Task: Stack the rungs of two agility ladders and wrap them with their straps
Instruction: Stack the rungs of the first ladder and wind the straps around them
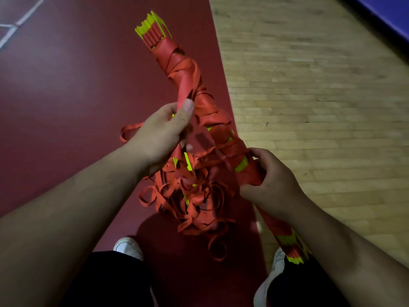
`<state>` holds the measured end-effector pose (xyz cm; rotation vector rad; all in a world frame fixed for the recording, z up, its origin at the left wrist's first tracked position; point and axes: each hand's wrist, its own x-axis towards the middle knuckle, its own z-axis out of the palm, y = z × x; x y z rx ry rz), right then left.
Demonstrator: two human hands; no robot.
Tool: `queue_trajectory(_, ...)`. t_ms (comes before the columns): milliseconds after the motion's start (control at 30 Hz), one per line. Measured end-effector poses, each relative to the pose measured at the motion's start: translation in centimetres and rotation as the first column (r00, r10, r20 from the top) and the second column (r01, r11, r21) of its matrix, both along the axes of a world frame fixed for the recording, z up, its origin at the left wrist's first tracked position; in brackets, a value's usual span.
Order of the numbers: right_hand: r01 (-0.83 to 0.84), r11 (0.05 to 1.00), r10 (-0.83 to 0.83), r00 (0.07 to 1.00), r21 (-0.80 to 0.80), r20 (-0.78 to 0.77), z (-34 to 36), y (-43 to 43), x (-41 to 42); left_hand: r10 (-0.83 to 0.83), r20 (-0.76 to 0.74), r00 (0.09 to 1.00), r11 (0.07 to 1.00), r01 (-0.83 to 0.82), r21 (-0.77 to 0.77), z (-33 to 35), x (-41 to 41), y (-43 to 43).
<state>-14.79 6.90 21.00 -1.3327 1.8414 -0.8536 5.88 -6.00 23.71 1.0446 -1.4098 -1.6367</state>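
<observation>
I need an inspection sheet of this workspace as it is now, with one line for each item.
Surface: red floor beside wooden floor.
Job's things: rung bundle held tilted, partly wrapped; loose straps hang tangled below it.
Clutter: nothing seen.
Grips: left hand pinches a strap; right hand grips the rung bundle.
Cables: nothing seen.
Surroundings: white shoes; blue edge at far right.

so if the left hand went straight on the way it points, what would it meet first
Probably the strap-wrapped rung bundle, right past the red strap the left hand holds; depth unclear.
</observation>
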Motion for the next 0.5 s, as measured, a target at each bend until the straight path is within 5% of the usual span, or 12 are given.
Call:
queue_trajectory(133, -0.056, 0.998, 0.058, 0.979, -0.014, 0.194, 0.6, 0.1, 0.2, -0.142, 0.000, 0.990, 0.972, 0.139, 0.189, 0.5, -0.3, 0.5)
queue_trajectory(333, -0.231, 0.973, 0.187, 0.846, 0.027, 0.499, 1.1, 0.0, -0.9, -0.240, -0.102, 0.965, 0.951, 0.255, 0.175, 0.4, -0.1, 0.6)
queue_trajectory(500, -0.395, 0.915, 0.247, 0.714, 0.085, 0.656, 1.2, -0.2, -1.3, -0.018, -0.078, 0.997, 1.000, 0.018, -0.007, 0.4, -0.3, 0.9)
